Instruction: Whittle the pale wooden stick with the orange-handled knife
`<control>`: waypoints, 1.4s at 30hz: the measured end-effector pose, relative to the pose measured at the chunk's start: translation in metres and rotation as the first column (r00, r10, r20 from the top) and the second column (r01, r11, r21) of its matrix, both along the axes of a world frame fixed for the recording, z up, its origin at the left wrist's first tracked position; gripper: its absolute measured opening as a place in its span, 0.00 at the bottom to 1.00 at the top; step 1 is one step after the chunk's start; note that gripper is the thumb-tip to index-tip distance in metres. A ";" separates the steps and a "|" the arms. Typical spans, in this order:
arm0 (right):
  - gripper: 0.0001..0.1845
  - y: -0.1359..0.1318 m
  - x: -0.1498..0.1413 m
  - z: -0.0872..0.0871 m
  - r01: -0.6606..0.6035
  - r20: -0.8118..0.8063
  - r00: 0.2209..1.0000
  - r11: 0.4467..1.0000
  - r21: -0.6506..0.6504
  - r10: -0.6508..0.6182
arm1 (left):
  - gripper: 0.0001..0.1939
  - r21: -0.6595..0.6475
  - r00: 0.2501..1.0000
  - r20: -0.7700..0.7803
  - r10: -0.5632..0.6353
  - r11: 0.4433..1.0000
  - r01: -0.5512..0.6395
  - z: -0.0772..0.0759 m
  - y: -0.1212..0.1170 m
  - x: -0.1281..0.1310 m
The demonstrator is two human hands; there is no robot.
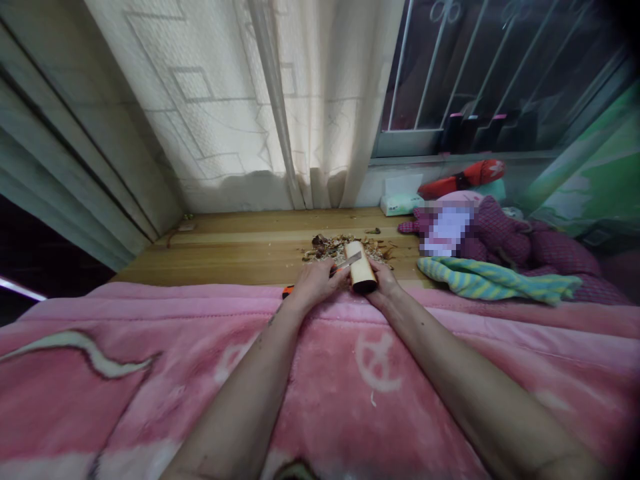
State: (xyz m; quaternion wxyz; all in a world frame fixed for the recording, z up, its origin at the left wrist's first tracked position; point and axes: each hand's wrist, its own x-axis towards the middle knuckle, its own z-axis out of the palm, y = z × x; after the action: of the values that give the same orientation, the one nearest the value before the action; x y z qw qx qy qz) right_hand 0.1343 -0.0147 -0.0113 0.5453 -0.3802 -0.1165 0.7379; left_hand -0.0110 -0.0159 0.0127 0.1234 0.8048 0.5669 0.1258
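A pale wooden cylinder (361, 261) with a dark near end is held just past the blanket's edge. My right hand (384, 280) is closed round its right side. My left hand (315, 283) grips a utility knife (342, 267) with an orange handle. The knife's metal blade lies across the cylinder's upper surface. Most of the handle is hidden by my fingers. Beyond both hands, a pile of shavings and bark scraps (325, 247) is spread on the wooden board (235, 250).
A pink blanket (200, 387) covers the near side, under my forearms. To the right lie a striped cloth (495, 279), a purple checked cloth (540, 247), a blurred phone-like rectangle (447, 229), a tissue pack (401, 195) and a folded red umbrella (465, 179). Curtains (240, 100) hang behind.
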 end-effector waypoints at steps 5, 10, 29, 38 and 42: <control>0.13 0.000 0.000 0.001 -0.021 0.039 0.999 1.000 -0.001 0.021 | 0.32 -0.005 1.000 0.017 -0.023 1.000 0.023 -0.003 0.001 0.001; 0.15 -0.001 -0.004 0.007 -0.041 0.098 0.994 0.999 -0.010 0.042 | 0.33 0.010 0.999 -0.009 0.047 0.999 -0.047 -0.009 0.009 -0.002; 0.17 -0.003 -0.003 0.007 -0.069 0.078 0.995 0.998 -0.008 0.069 | 0.34 -0.003 0.999 -0.005 0.039 0.999 -0.039 -0.009 0.013 -0.005; 0.18 -0.003 -0.003 0.005 -0.091 0.060 0.994 0.996 -0.027 0.092 | 0.34 -0.015 0.997 0.032 0.064 0.998 -0.064 -0.008 0.021 -0.011; 0.16 -0.002 -0.001 0.001 -0.044 0.060 0.997 0.999 -0.019 0.045 | 0.33 -0.070 0.993 0.071 -0.093 0.993 0.098 -0.006 0.015 -0.010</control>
State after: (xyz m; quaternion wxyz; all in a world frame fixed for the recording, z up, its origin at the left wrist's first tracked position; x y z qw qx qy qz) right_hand 0.1330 -0.0163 -0.0107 0.5215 -0.4043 -0.1348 0.7392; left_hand -0.0210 -0.0009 0.0065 0.1779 0.8210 0.5276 0.1261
